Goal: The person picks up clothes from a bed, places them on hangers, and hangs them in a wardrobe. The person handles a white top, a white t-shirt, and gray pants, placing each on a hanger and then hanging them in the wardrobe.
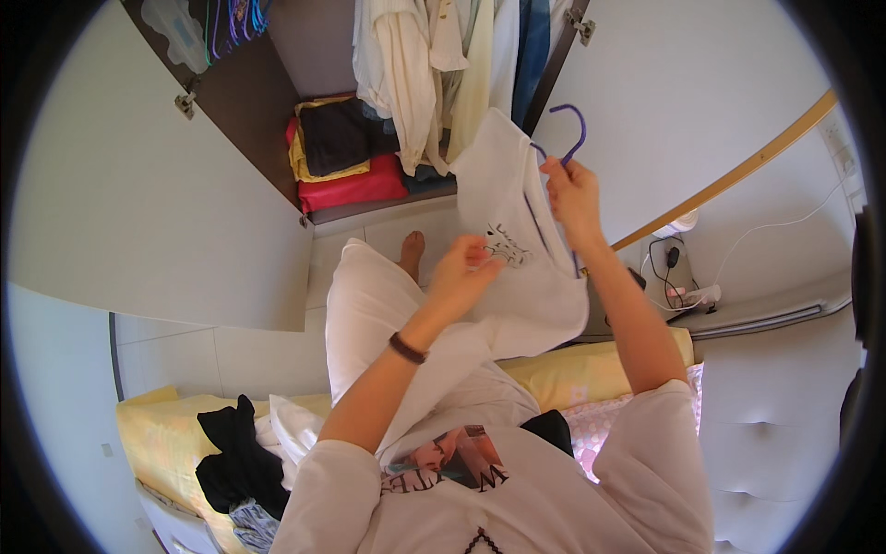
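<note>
My right hand (573, 201) grips the neck of a purple clothes hanger (580, 131), its hook pointing up. A white top (512, 201) with a small dark line print on its front hangs on it, tilted, with its neckline toward my right arm. In front of the print is my left hand (464, 277), slightly blurred, with thumb and fingers apart. Whether its fingertips touch the fabric I cannot tell. A dark bracelet circles that wrist. The lower part of the top lies over or close to my white-clothed lap.
Ahead stands an open wardrobe with hanging clothes (408, 76), folded clothes (339, 138) and several spare hangers (239, 28). Its left door (152, 187) and right door (692, 90) flank me. I sit on a bed (159, 429) with black clothing (242, 457). Cables (668, 270) lie at right.
</note>
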Demonstrator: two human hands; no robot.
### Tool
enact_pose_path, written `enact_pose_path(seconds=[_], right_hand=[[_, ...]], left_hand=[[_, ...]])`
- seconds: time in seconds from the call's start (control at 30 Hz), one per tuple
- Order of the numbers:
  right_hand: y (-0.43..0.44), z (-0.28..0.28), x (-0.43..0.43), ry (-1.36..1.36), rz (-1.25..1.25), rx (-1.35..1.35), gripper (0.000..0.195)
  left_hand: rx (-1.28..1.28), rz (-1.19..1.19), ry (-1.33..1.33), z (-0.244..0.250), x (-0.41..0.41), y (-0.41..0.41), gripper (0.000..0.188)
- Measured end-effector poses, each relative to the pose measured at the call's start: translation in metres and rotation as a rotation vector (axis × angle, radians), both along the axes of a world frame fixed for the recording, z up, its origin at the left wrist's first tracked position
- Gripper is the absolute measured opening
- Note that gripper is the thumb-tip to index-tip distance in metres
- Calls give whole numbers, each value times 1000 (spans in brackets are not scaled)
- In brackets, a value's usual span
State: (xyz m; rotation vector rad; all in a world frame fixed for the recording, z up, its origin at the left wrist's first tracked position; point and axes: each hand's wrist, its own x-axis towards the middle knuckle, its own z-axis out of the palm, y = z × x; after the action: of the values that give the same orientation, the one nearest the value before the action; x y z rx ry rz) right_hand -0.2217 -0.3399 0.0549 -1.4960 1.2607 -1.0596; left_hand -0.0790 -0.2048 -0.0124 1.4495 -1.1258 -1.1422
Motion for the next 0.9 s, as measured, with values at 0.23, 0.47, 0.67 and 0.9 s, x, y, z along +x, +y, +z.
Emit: enact_pose_path(seconds=[0.23,0.47,0.67,0.9], right_hand=[[-17,69,-26,26,37,31,31],[-25,122,-13,17,145,-73,33],[-15,193,8,82,218,-362,34],[5,226,3,2,294,-395,34]], left_hand=[[-68,-395,-1031,12,29,159,62],[-49,-53,-839,60,42,171,39],[-645,114,-755,125,45,47,43],[-700,226,-647,148,78,-30,62]])
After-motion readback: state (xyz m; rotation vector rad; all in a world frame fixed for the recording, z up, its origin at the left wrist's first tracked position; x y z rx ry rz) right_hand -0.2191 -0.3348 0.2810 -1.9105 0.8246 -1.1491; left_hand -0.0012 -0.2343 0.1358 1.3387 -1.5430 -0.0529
